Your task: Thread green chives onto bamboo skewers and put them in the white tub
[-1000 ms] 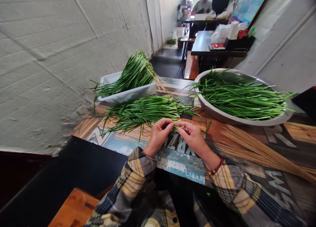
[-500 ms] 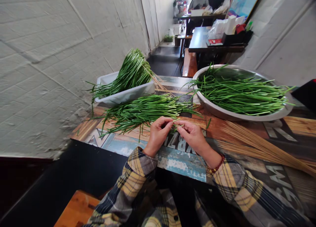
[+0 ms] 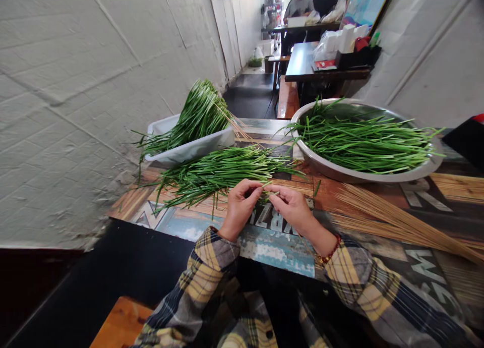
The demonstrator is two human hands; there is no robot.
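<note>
My left hand (image 3: 240,207) and my right hand (image 3: 291,207) meet over the painted table (image 3: 272,247), fingers pinched together on a few green chive stalks (image 3: 269,190). A thin skewer may be between them, but it is too small to tell. Just beyond my hands lies a loose pile of chives (image 3: 219,171). Both sleeves are plaid.
A white tray (image 3: 189,149) holds skewered chives at the back left. A large metal basin (image 3: 363,171) full of chives stands at the right. Bamboo skewers (image 3: 401,222) fan out on the right. A brick wall runs along the left. A person sits at a far table.
Both hands stay pinched on the chives in nearly the same spot; only the camera view has shifted slightly.
</note>
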